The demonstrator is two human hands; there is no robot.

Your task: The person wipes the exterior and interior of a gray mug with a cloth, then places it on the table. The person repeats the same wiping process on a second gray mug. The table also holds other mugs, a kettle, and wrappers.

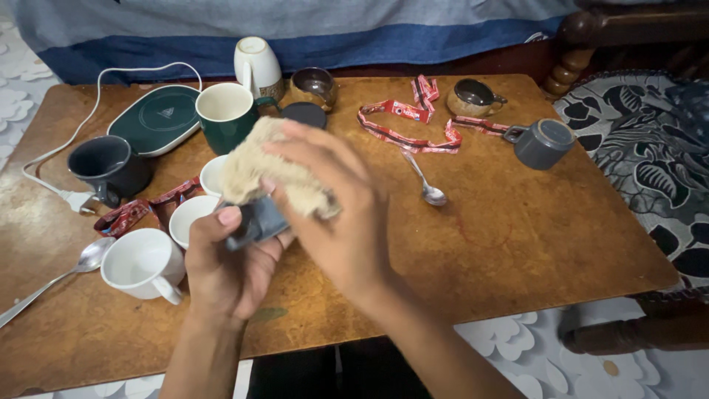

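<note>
My left hand (pixel 225 266) grips a small grey-blue cup (pixel 258 222) over the front of the wooden table (pixel 517 236). My right hand (pixel 336 210) presses a beige fluffy cloth (pixel 255 166) onto the top of that cup. The cloth covers most of the cup, so only its lower side shows. Both hands sit just right of a white mug (pixel 140 264) and two white cups (pixel 190 216).
A green mug (pixel 225 114), dark mug (pixel 109 166), green warming pad (pixel 156 117) with white cord, upturned white mug (pixel 257 65), brown cups (pixel 314 87), grey mug on its side (pixel 543 142), red sachet strips (pixel 406 125) and spoons (pixel 425 181) are spread across the table. A patterned cushion (pixel 650 148) lies right.
</note>
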